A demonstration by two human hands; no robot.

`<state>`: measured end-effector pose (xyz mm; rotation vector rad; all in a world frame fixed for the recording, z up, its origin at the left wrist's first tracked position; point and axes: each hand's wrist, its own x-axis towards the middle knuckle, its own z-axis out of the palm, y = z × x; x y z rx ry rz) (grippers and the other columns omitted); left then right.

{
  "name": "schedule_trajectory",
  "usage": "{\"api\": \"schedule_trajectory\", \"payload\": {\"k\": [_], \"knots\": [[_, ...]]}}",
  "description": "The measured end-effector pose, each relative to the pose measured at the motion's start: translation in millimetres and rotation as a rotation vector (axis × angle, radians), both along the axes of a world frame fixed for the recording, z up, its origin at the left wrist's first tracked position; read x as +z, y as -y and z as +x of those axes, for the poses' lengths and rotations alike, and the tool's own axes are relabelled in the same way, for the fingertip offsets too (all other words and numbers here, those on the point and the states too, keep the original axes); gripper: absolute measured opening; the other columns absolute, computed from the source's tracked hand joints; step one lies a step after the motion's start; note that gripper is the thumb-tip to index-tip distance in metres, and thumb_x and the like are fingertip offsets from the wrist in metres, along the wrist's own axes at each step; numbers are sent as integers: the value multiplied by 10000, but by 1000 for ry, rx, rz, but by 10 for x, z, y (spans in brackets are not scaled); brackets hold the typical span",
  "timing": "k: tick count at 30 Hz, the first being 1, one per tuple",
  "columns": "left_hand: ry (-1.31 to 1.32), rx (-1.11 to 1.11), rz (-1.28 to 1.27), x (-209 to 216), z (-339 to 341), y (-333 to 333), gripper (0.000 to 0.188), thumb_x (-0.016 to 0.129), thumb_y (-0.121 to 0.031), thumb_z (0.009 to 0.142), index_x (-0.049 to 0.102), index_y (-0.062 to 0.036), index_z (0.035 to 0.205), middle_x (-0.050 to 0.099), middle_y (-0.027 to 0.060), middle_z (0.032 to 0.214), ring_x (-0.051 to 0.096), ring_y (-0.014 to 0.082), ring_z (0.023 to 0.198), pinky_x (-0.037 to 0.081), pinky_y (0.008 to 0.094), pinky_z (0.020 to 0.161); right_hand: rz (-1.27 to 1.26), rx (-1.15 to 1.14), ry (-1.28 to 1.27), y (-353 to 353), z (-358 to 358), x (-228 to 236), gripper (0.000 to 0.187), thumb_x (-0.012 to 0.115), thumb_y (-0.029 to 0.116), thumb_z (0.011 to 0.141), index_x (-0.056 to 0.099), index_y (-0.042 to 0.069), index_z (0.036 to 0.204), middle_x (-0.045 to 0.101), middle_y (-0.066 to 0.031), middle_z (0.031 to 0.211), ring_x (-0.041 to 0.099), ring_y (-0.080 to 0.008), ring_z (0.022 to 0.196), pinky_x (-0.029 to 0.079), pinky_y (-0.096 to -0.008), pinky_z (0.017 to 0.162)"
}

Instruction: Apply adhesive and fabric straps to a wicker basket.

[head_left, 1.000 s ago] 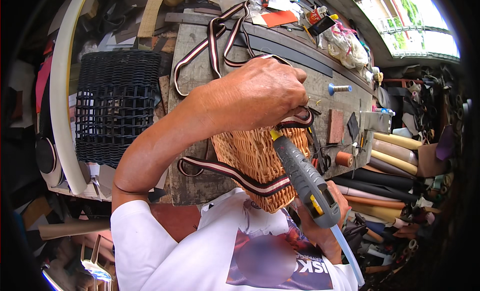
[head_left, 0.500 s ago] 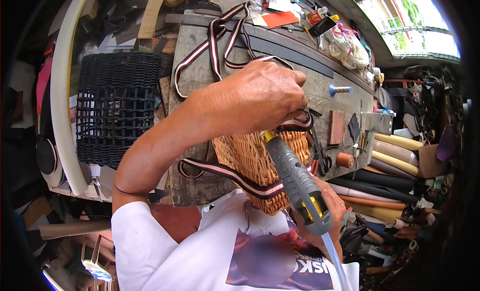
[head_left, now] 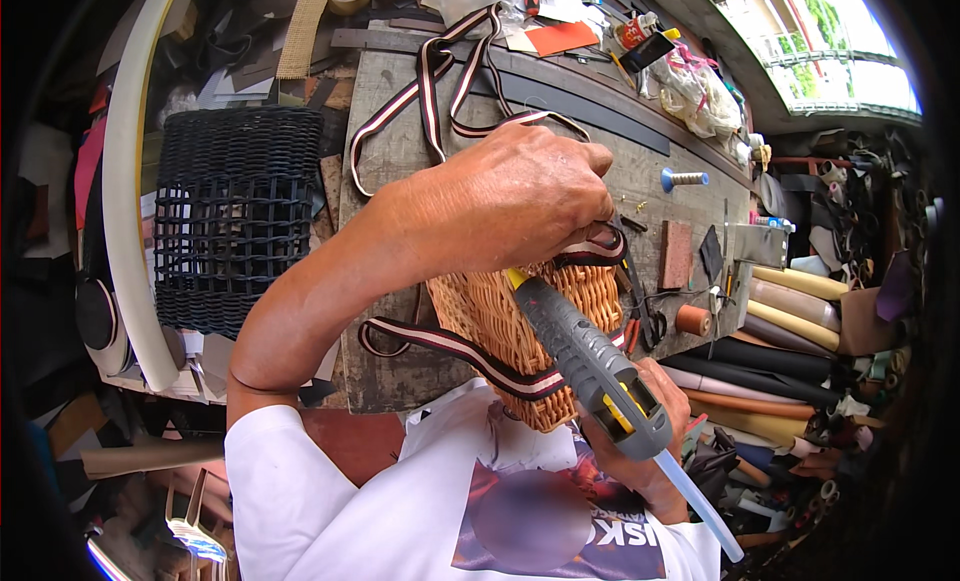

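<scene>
Across the far part of a tan wicker basket reaches my left hand, its fingers curled closed on a striped ribbon at the basket's far edge. My right hand is wrapped around a grey glue gun and is partly hidden behind it. The yellow nozzle rests close under my left palm, at the wicker; whether it touches cannot be seen. A clear glue stick sticks out of the gun's rear. The ribbon also crosses the basket's near side and loops over the bench beyond my left forearm.
The basket stands on a worn wooden bench. At left lies a black woven basket. Right of my hands are a blue-ended spool, a reddish block, an orange thread spool and scissors. Rolled materials are stacked beyond the bench.
The glue gun's nozzle has shifted left along the wicker beneath my left hand. Its rear has swung so that more of the glue stick shows. My left hand stays nearly still on the ribbon.
</scene>
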<state>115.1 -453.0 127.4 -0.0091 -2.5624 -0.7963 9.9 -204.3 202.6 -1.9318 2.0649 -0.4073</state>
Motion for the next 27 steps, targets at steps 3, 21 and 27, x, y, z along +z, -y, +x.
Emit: {"api": "schedule_trajectory", "payload": {"k": [3, 21, 27], "knots": [[15, 6, -2, 7, 8, 0, 277, 722, -154, 846, 720, -76, 1111, 616, 99, 942, 673, 289, 844, 549, 408, 725, 26, 47, -10, 34, -3, 31, 321, 794, 75, 702, 614, -23, 950, 615, -156, 857, 619, -345, 731, 510, -423, 654], [3, -15, 36, -5, 14, 7, 252, 696, -164, 875, 710, -75, 1111, 607, 103, 923, 662, 298, 821, 537, 415, 719, 69, -7, 27, -110, -95, 79, 403, 791, 60, 648, 634, -76, 993, 660, -178, 970, 654, -335, 777, 536, -406, 668], [-43, -19, 32, -20, 16, 6, 240, 692, -182, 885, 714, -96, 1109, 606, 100, 918, 658, 298, 814, 534, 419, 711, 49, -108, -18, -159, -107, 39, 455, 775, 61, 720, 628, -99, 1120, 692, -232, 1080, 704, -380, 960, 576, -407, 835]]}}
